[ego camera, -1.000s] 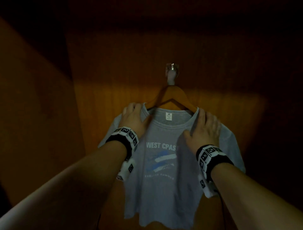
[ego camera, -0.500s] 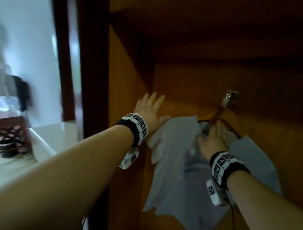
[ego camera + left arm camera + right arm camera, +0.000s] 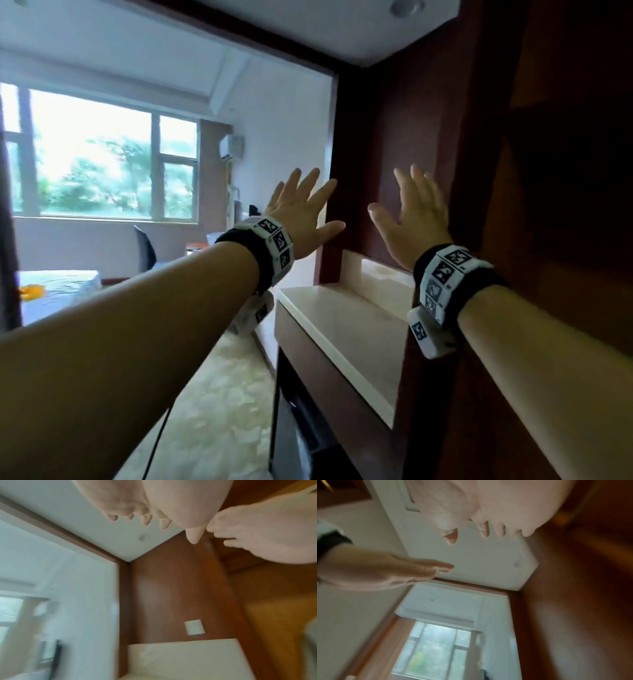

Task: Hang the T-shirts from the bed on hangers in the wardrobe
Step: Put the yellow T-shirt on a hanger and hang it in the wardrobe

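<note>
I have let go of the hung T-shirt and turned toward the bed (image 3: 58,291).
My left hand (image 3: 301,219) and right hand (image 3: 411,222), 2 empty spread palms, reach ahead for another.

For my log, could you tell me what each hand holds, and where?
Nothing: the left hand and right hand are both spread open and empty.

Glossy dark wood panel (image 3: 404,144), smooth pale counter (image 3: 346,318), perhaps stone; soft black cloth wristbands (image 3: 255,263).
</note>
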The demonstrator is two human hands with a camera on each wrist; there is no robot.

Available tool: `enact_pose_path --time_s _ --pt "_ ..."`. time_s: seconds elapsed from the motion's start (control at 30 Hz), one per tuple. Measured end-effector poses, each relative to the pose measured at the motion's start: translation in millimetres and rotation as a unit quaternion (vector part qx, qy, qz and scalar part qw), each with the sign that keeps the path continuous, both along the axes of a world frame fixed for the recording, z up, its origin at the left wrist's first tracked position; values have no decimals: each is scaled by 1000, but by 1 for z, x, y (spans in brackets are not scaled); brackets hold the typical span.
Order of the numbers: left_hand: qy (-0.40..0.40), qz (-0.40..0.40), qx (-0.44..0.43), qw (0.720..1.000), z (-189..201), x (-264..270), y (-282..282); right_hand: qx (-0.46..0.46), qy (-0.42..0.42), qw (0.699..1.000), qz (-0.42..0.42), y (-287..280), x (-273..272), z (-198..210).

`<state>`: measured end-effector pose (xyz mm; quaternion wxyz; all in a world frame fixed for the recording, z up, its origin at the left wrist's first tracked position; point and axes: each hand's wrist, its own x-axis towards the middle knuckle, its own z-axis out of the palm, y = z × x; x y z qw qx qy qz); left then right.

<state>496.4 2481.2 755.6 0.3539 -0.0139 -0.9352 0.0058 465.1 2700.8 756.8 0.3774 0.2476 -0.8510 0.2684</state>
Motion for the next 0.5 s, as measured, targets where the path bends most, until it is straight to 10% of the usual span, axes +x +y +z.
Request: enact_pose_path --time_s 0.5 --pt "-12 261 35 965 -12 109 -370 88 -84 983 135 -359 -28 -11"
